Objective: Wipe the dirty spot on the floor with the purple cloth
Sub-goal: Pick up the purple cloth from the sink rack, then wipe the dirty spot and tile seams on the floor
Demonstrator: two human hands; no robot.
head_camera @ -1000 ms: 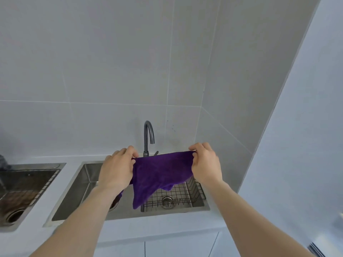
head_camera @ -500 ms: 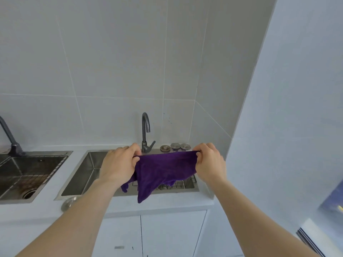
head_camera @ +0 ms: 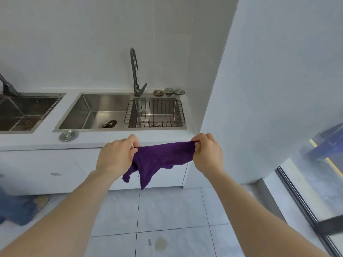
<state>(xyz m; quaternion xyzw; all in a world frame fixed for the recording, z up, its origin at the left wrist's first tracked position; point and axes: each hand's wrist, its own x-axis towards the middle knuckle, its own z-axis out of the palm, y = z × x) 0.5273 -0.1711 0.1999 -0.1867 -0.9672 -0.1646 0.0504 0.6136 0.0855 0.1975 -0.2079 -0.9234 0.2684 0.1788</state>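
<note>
Stainless steel sink (head_camera: 96,110) sits sunk in the white counter (head_camera: 37,140) ahead of me, a wire basket (head_camera: 156,113) in its right half and a faucet (head_camera: 136,71) behind it. Below the sink, pale floor tiles (head_camera: 167,206) carry a brownish dirty spot (head_camera: 161,242) near the lower edge. I hold the purple cloth (head_camera: 159,160) stretched in front of the cabinets under the sink, my left hand (head_camera: 115,156) and right hand (head_camera: 207,153) each pinched closed on a top corner, its lower edge hanging free well above the spot.
</note>
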